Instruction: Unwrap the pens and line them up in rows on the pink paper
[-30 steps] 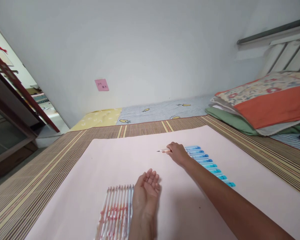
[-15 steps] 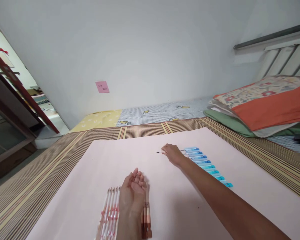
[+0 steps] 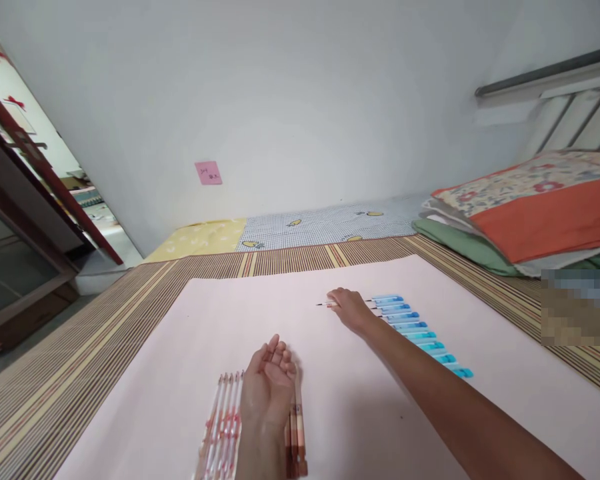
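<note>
My right hand reaches out over a pale pink sheet and is closed on a thin pen refill whose dark tip points left. Just right of that hand lies a row of several blue pen barrels, side by side. My left hand rests palm up near me, fingers loosely curled, nothing in it. It lies over a row of several clear pen tubes with red print; a few brownish pens lie at its right side.
The sheet lies on a brown striped mat over a bed. Folded bedding with an orange pillow sits at the right. A white wall with a pink note is behind. A doorway and dark wooden furniture are at the left.
My left hand has slid left over the clear tubes and curled a little, uncovering the brownish pens on its right. My right hand has barely moved and still grips the refill.
</note>
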